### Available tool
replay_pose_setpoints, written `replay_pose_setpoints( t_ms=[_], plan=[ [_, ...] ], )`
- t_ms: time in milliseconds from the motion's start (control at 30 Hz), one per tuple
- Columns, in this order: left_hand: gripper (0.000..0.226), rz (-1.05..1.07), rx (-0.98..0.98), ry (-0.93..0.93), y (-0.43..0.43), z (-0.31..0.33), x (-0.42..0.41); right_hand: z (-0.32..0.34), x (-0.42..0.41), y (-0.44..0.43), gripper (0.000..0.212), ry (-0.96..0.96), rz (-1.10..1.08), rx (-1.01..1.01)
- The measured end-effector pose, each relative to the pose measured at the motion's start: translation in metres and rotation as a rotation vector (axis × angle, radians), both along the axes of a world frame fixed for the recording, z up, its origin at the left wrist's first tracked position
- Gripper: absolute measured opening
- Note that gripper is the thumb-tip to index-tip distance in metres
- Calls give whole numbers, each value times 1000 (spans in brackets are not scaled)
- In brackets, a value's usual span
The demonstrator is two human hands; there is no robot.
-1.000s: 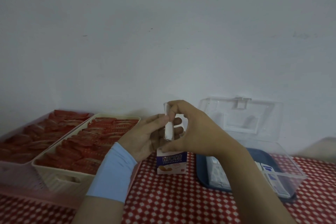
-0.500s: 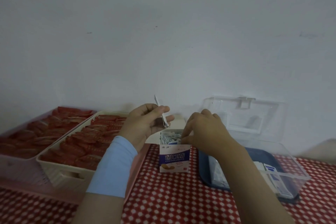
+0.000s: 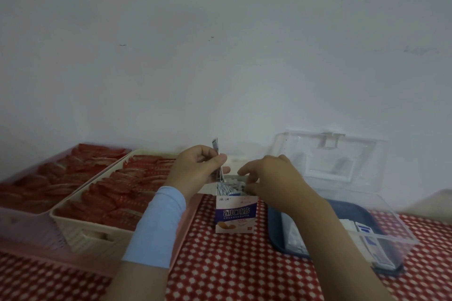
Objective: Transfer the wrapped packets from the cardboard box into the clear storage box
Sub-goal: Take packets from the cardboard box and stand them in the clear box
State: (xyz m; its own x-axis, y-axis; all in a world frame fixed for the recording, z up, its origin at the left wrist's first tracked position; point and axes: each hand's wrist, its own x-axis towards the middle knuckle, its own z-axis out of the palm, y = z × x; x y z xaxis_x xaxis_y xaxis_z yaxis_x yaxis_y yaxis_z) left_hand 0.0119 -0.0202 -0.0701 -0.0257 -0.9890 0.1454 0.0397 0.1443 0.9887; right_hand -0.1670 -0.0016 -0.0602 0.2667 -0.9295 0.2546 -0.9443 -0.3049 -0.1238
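Note:
A small blue-and-white cardboard box (image 3: 235, 215) stands open on the red checked tablecloth, with several wrapped packets (image 3: 231, 186) showing at its mouth. My left hand (image 3: 197, 170) pinches a few thin white packets (image 3: 216, 151) upright just above the box's left side. My right hand (image 3: 269, 178) hovers over the box opening, fingers curled down into the packets; whether it grips any I cannot tell. The clear storage box (image 3: 391, 234) with a blue base sits to the right, its lid (image 3: 327, 161) tipped back against the wall. Several packets (image 3: 367, 234) lie inside it.
Two trays of red wrapped items sit at the left: a cream basket (image 3: 80, 232) nearer and a pink one (image 3: 17, 225) behind. The white wall rises close behind everything. My left forearm wears a light blue sleeve (image 3: 159, 225).
My hands parted: the left kept the packets and lifted them slightly left, while the right dropped from the held packets down into the cardboard box's opening.

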Motion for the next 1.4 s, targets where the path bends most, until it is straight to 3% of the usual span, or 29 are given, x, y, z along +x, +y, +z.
replay_pose_setpoints(
  t_ms=[67,200,333,467,567,700,800,933,1000,1200,1333,1400],
  plan=[
    [15,-4,-7,-7,0,0,1,2,-3,-2,22,-75,-3,-32],
    [15,-6,-17,22,0,1,3,13,-15,2,20,-487,31,-135],
    [14,-199,39,92,7,6,2,27,-20,13,28,-837,205,-25],
    [37,-477,127,172,16,7,-1,28,-12,18,27,-771,275,7],
    [33,-544,153,232,21,8,-5,25,-6,17,22,-836,264,-17],
    [32,-534,169,299,20,5,-12,20,3,15,17,-964,191,-33],
    [35,-474,159,349,15,3,-10,18,1,16,23,-857,198,-114],
    [29,-457,157,397,13,0,-5,26,-5,28,41,-698,324,158],
    [26,-473,166,390,14,0,-5,25,-1,30,48,-632,331,173],
    [25,-524,175,402,16,-3,-7,18,3,24,46,-652,376,24],
    [18,-543,173,409,13,-5,-5,19,2,26,53,-665,374,156],
    [29,-552,155,390,13,-5,-3,20,-1,25,45,-775,376,221]
  ],
)
